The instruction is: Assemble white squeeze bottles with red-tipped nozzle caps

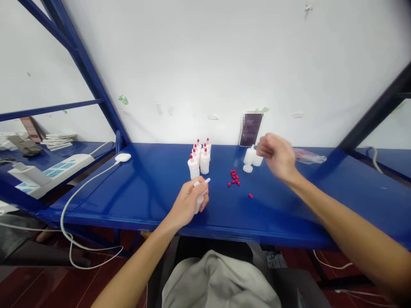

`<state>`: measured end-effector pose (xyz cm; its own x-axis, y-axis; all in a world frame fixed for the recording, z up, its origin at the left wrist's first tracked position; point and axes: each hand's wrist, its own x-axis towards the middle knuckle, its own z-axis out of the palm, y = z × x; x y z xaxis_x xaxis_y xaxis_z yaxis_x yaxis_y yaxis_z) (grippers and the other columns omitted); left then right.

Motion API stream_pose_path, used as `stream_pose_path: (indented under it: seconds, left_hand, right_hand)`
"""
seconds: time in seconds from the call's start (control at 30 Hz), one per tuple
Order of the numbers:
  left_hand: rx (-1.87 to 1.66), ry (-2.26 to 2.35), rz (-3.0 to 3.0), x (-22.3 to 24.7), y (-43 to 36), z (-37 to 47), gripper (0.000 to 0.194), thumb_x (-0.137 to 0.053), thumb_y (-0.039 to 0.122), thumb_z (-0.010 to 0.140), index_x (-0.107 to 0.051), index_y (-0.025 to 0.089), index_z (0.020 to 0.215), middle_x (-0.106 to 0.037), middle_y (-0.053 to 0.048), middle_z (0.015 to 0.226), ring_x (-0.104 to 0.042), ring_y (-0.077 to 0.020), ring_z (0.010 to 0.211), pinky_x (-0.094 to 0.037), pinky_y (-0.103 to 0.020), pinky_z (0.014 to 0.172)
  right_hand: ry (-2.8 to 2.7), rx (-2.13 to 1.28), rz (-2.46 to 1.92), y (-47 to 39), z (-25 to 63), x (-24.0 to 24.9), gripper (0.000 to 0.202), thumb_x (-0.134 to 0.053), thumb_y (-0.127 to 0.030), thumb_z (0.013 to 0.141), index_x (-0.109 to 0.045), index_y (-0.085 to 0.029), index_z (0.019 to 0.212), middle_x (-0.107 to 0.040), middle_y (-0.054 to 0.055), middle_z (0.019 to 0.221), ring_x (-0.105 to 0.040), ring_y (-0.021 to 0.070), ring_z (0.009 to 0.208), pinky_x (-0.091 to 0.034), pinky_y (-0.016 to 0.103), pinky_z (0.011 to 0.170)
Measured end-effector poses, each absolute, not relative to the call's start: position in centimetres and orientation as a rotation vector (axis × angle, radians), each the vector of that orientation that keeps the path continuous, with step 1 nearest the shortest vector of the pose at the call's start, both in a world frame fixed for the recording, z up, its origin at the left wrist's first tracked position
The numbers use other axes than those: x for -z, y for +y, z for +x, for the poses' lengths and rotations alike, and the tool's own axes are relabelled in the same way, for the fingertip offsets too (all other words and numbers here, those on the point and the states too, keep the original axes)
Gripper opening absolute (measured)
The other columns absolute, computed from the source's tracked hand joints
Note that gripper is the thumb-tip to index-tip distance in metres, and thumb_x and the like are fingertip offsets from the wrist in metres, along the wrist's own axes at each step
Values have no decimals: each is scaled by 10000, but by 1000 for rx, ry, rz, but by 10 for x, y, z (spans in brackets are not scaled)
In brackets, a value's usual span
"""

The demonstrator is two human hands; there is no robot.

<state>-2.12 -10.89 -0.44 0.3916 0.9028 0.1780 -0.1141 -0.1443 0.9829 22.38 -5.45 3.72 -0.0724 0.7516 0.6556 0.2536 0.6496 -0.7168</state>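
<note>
My left hand (188, 199) is closed round a white plastic squeeze bottle (199, 205) near the table's front edge. Its pale nozzle, without a red cap, points up and to the right. My right hand (278, 156) is raised with curled fingers; whatever they may hold is hidden. Just beyond my left hand, several white bottles (204, 162) with red tips stand upright in two rows. Small red caps (234, 177) lie loose in a cluster, with a single red cap (251, 196) apart, closer to me. White bottles (248, 155) without red caps are left of my right hand, partly hidden.
A phone (251, 129) leans against the wall behind the bottles. Right of my right hand lies a clear plastic bag (310, 156). A white charger puck (123, 158) with a cable sits on the blue table (144, 184). Beyond the left frame is a power strip (64, 167).
</note>
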Motion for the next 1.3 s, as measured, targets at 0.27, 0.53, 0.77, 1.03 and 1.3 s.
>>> stream_pose_path:
  seconds: [0.27, 0.53, 0.77, 1.03, 1.3]
  left_hand:
    - [-959, 913, 1559, 8, -112, -15, 337, -533, 527, 928, -499, 191, 924, -476, 70, 603, -438, -73, 484, -380, -198, 479]
    - [-900, 984, 1793, 11, -114, -14, 336, -576, 506, 921, -518, 209, 1067, -501, 65, 710, -483, -75, 562, -388, -203, 545]
    - [-869, 959, 1849, 11, -115, -12, 319, -515, 500, 954, -528, 201, 1066, -509, 56, 712, -471, -85, 577, -362, -207, 544]
    - [-830, 967, 1934, 7, -119, -16, 484, -546, 493, 941, -462, 224, 1334, -520, 55, 734, -437, -88, 560, -363, -215, 572]
    - [-537, 617, 2388, -1, -128, -19, 236, -615, 436, 922, -589, 228, 1030, -634, 15, 901, -521, -115, 752, -396, -224, 729]
  right_hand:
    - [-2725, 120, -1102, -57, 214, -22, 213, -445, -317, 952, -526, -193, 799, -580, 48, 786, -500, 189, 698, -319, 309, 655]
    - [-2450, -485, -847, -73, 194, -13, 374, -336, -422, 1038, -510, -190, 803, -564, 8, 758, -503, 147, 677, -352, 277, 656]
    - [-2318, -573, -805, -87, 177, -12, 307, -397, -393, 1025, -496, -195, 812, -544, -14, 729, -476, 131, 646, -348, 264, 642]
    - [-2018, -167, -1077, -72, 205, -26, 379, -347, -399, 980, -447, -207, 669, -528, 12, 626, -470, 154, 592, -332, 278, 592]
    - [-1925, 359, -1932, -39, 253, -38, 390, -337, -363, 962, -662, -182, 845, -726, 136, 872, -625, 257, 736, -283, 317, 587]
